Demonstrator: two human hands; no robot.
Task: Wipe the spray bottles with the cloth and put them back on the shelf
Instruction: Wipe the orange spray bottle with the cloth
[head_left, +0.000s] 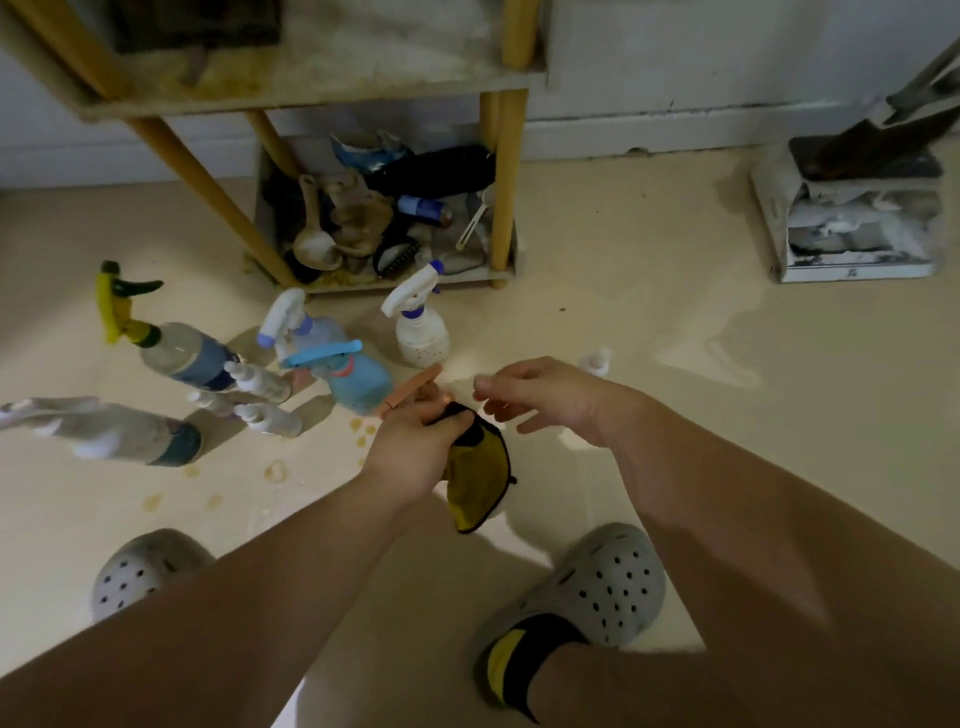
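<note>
The left hand (410, 441) grips the yellow cloth (478, 483) bunched in its fist, most of it hanging below the knuckles. The right hand (540, 400) hovers just beside it with fingers loosely bent and nothing in them. An orange piece (413, 388) sticks out past the left fingers; whether it is a sprayer trigger or something else I cannot tell. The spray bottles (358, 382) stand and lie on the floor (649, 260) in front of the shelf (501, 208), none of them back on it yet.

The step in hand looks like readying the cloth and choosing a bottle. To do it well, spread the cloth flat over the left palm rather than leave it wadded, so a broad clean face meets the plastic. The right hand is free to fetch. The white bottle (421, 325) standing nearest the shelf's front right leg is the easy pick — upright, apart from the others, neck exposed. Take it by the neck below the trigger, not by the trigger itself, or it may spray. Wrap the cloth around the body and turn the bottle inside it, then wipe the head and nozzle. The cluster off the shelf's front left is crowded, some bottles touching, so lift straight up to avoid toppling neighbours. The shelf's bottom tier is full of clutter — the board above it looks the likelier home.
</note>
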